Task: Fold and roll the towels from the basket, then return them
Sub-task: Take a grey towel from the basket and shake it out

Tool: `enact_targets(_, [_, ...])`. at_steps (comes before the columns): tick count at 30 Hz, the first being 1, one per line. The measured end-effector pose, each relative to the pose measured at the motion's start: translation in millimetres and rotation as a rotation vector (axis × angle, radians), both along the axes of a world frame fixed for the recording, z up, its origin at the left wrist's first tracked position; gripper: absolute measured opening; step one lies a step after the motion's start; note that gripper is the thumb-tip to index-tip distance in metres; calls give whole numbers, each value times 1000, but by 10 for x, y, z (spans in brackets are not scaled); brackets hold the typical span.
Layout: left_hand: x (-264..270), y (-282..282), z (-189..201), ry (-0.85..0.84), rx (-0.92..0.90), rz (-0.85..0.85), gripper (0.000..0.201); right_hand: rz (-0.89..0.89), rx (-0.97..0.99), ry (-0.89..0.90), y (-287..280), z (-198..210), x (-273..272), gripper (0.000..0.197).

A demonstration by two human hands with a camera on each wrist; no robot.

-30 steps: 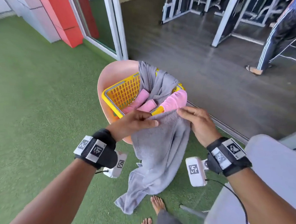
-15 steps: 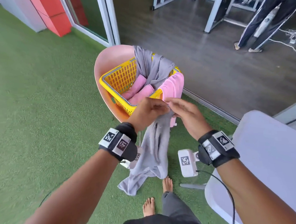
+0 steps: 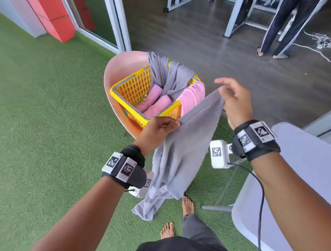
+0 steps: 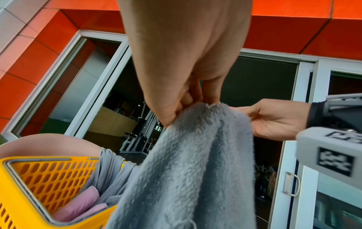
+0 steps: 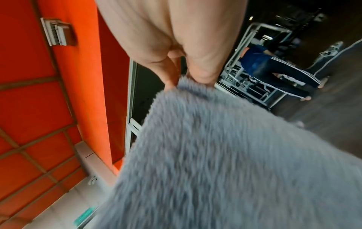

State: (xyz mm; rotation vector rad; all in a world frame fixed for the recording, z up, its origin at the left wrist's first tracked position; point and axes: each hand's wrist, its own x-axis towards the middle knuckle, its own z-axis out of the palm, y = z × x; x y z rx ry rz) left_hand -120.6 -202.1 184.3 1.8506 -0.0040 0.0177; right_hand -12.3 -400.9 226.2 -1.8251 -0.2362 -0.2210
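Note:
A grey towel (image 3: pixel 180 150) hangs in the air in front of the yellow basket (image 3: pixel 132 86), its lower end down near the grass. My left hand (image 3: pixel 161 127) pinches one top corner of the grey towel (image 4: pixel 188 162). My right hand (image 3: pixel 231 101) pinches the other top corner, with the remaining fingers spread, and the top edge is stretched between the two. The right wrist view shows the thumb and fingers nipping the grey towel (image 5: pixel 225 155). Two rolled pink towels (image 3: pixel 152 100), an unrolled pink towel (image 3: pixel 192 96) over the rim and another grey towel (image 3: pixel 170 74) are in the basket.
The basket sits on a pink chair (image 3: pixel 123 67) on green turf (image 3: pixel 48 121). A white table (image 3: pixel 300 177) stands at my right. My bare feet (image 3: pixel 187 205) are under the towel. Another person's legs (image 3: pixel 282 26) stand on the dark floor beyond a sliding door frame (image 3: pixel 117 24).
My hands have moved apart, the right one going right and up along the edge, so the bunched grey towel now spreads wide between them. The view has tilted.

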Motion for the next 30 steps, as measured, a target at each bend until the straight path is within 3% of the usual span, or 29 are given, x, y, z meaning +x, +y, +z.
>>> enact_targets(2, [36, 38, 43, -20, 0, 38, 21, 10, 6, 25, 97, 57, -74, 24])
enact_targets(3, [71, 49, 60, -41, 6, 46, 23, 131, -89, 68, 152, 48, -180, 21])
enact_targets(5, [132, 46, 107, -70, 37, 23, 23, 468, -355, 175, 232, -15, -443, 35])
enact_targets(7, [149, 15, 148, -66, 72, -27, 25, 656, -413, 237, 230, -69, -505, 40])
enact_targets(9, [102, -41, 184, -41, 32, -59, 34, 607, -366, 172, 154, -20, -338, 38])
enact_targets(12, [29, -86, 215, -40, -1, -42, 41, 330, -204, 111, 38, 144, -89, 31])
enact_targets(14, [28, -73, 224, -72, 73, 20, 41, 92, 38, 120, 35, 162, -37, 29])
enact_targets(16, [74, -22, 239, -119, 202, 101, 40, -74, 127, 122, 92, 115, -85, 36])
enact_targets(18, [150, 12, 298, -164, 260, 150, 37, 19, 67, 163, 173, 30, -213, 33])
enact_targets(21, [253, -32, 412, -186, 296, 129, 39, 436, -232, 251, 245, 26, -505, 35])
enact_targets(23, [266, -93, 456, -180, 304, 105, 44, 540, -232, 246, 213, 71, -528, 26])
enact_targets(25, [234, -112, 465, -158, 218, 84, 44, 442, -42, 269, 157, 193, -427, 10])
enact_targets(28, [141, -64, 429, -124, 128, 86, 49, 128, 262, 235, -27, 364, -166, 15])
enact_targets(30, [120, -34, 424, -126, 86, 73, 49, 119, 293, 182, -101, 403, -91, 15])
